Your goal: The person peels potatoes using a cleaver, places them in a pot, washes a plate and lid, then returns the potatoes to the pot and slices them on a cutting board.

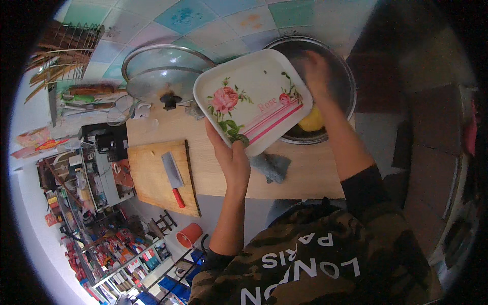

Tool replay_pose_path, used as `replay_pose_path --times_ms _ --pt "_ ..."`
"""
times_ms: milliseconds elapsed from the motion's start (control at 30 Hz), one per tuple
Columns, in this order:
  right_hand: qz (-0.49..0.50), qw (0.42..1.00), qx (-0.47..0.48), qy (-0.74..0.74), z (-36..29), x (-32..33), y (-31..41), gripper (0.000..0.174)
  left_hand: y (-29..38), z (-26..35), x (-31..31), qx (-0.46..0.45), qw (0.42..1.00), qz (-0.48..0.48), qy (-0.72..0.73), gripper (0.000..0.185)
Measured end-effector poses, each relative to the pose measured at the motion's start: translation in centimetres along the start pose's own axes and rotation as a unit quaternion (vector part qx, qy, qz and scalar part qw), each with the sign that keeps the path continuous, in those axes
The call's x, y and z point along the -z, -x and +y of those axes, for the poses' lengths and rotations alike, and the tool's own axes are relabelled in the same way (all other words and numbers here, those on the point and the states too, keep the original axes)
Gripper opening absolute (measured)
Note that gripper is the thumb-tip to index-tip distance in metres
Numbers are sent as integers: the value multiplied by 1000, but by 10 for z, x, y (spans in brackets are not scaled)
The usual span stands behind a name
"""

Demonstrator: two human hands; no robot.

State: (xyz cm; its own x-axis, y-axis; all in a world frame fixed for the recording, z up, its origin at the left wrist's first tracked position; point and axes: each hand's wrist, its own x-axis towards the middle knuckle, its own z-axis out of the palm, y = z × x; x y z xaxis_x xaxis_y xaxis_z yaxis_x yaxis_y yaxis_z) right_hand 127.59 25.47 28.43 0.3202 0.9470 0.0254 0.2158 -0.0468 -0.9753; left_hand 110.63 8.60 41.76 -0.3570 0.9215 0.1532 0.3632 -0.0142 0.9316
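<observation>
My left hand (234, 164) grips the near left corner of a white tray (263, 87) printed with pink roses, stripes and writing. The tray is tilted and held up over the left side of a large round dark pan (339, 103) with a metal rim. My right hand (318, 72), blurred, reaches over the pan just beyond the tray's right edge. Whether its fingers touch or hold anything is unclear. A yellow piece of food (312, 120) shows in the pan, partly hidden by the tray.
A glass pot lid (164, 76) leans against the tiled wall. On the left, a red-handled cleaver (173, 175) lies on a wooden cutting board (148, 171). A grey cloth (272, 167) lies on the wooden table (217, 179) near the pan. Utensils (87, 95) lie at the far left.
</observation>
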Motion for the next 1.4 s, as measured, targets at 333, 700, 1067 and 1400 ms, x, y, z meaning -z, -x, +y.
replay_pose_path --times_ms 333,700,1067,1400 --pt "-283 946 -52 -148 -72 -16 65 38 1 11 -6 -4 999 -20 -43 74" --pt "-184 964 125 145 -21 -22 46 37 16 10 -5 -14 999 2 -31 73" --pt "-59 986 -155 -30 -17 27 7 29 19 16 8 -74 990 12 -117 71" --pt "-230 926 253 159 -63 -3 105 47 14 26 1 -74 991 10 -110 71"
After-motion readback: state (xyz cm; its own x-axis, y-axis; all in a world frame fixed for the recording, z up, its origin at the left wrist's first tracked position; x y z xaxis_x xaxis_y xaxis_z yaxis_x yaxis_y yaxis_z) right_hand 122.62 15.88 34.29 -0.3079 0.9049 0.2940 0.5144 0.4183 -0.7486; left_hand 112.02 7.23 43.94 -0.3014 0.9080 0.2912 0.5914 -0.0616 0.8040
